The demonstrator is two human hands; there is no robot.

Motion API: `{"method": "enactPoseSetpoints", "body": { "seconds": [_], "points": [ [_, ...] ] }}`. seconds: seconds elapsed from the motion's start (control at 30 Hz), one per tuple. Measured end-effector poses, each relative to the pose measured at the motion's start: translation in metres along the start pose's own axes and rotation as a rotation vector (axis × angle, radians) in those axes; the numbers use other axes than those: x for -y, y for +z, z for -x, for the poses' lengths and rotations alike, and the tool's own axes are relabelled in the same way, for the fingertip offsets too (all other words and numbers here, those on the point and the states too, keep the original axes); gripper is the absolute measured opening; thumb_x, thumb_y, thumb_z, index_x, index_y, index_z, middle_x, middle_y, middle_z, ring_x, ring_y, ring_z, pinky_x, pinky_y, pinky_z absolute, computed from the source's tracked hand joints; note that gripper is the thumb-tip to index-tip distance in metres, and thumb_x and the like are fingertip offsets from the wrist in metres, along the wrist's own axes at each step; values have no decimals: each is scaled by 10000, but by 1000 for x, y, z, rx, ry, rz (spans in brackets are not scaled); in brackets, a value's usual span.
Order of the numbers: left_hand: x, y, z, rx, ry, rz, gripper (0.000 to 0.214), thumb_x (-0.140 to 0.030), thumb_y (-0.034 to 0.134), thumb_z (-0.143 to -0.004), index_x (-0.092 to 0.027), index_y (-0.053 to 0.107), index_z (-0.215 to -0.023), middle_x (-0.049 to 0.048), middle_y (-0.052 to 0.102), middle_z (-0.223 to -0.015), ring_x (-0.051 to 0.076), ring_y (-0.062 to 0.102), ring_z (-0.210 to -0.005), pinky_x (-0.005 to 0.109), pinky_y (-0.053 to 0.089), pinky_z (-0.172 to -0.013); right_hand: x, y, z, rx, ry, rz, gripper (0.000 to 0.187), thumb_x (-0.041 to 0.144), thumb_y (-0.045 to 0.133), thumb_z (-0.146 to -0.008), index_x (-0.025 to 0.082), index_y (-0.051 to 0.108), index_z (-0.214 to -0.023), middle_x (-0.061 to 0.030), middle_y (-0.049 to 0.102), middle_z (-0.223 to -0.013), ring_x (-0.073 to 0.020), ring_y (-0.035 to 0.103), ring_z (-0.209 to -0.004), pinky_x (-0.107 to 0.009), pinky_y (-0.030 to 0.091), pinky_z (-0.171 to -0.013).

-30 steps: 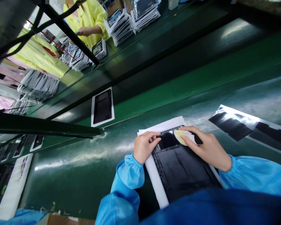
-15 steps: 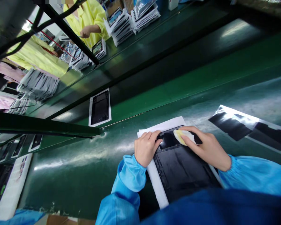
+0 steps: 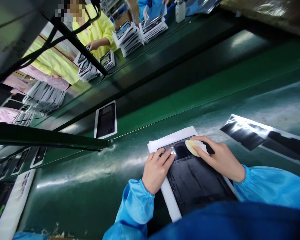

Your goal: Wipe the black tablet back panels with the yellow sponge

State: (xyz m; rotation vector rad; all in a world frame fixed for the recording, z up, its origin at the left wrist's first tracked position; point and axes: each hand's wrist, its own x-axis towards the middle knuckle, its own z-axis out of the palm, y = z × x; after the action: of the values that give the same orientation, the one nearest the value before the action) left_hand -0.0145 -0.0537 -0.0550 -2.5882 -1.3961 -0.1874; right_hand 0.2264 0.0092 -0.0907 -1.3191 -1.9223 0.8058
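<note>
A black tablet housing (image 3: 200, 180) lies on a white sheet (image 3: 170, 200) on the green bench in front of me. My left hand (image 3: 157, 166) rests on the housing's upper left corner, fingers spread out and lying on it. My right hand (image 3: 221, 156) pinches a crumpled white and yellow wiping cloth (image 3: 193, 147) between thumb and fingers. The cloth is pressed on the smooth dark strip near the housing's top edge. My body in blue hides the housing's lower end.
Dark panels on a sheet (image 3: 245, 131) lie to the right. Another housing (image 3: 105, 119) sits on the sunken track beyond the bench. A green metal beam (image 3: 47, 135) juts in from the left. Co-workers in yellow (image 3: 99, 30) stand across, near stacks of parts (image 3: 128, 38).
My left hand has shifted slightly down, its fingers now spread flatter over the corner. My right hand and the cloth stay nearly in place. The view has tilted slightly.
</note>
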Motion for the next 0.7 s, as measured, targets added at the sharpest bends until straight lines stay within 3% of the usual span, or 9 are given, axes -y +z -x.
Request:
{"method": "enactPoseSetpoints", "body": {
  "seconds": [0.17,0.3,0.37,0.47,0.6,0.7],
  "points": [
    [2,-2,5,-110,58,129,243,-193,499,-1000,-228,727,-1077,-42,760,-1127,167,639,-1042,279,536,-834,10,16,-1,1,-98,147,382,467,385,-1003,232,676,-1086,17,645,-553,-161,533,-370,-278,371,-460],
    [3,3,2,-189,73,188,235,-177,496,-1000,-194,730,-1015,-33,780,-995,157,649,-946,271,524,-764,34,46,-6,56,-200,166,288,386,415,-1012,274,658,-1118,43,685,-601,-139,604,-455,-238,374,-486],
    [3,5,0,-212,68,220,233,-176,494,-1000,-182,727,-995,-31,776,-925,150,647,-885,270,517,-724,38,52,-8,77,-255,185,254,360,430,-1008,300,658,-1101,55,703,-627,-127,641,-515,-223,372,-499],
    [3,9,0,-229,66,243,220,-172,502,-994,-174,722,-997,-23,775,-943,149,644,-868,271,520,-717,27,36,-8,45,-273,255,288,384,409,-1012,296,676,-1077,35,699,-611,-144,646,-522,-245,337,-483],
    [2,14,4,-240,67,247,214,-160,515,-982,-179,727,-1006,-5,778,-975,147,651,-892,266,540,-744,3,6,-6,-57,-194,349,432,465,326,-1027,223,681,-1076,16,607,-481,-173,549,-388,-283,270,-437],
    [0,13,4,-229,46,250,214,-153,527,-971,-189,735,-1009,5,780,-973,146,655,-901,264,553,-750,5,9,-4,-71,-173,364,450,488,328,-1023,217,681,-1092,26,592,-462,-173,533,-360,-277,283,-428]
  ]
}}
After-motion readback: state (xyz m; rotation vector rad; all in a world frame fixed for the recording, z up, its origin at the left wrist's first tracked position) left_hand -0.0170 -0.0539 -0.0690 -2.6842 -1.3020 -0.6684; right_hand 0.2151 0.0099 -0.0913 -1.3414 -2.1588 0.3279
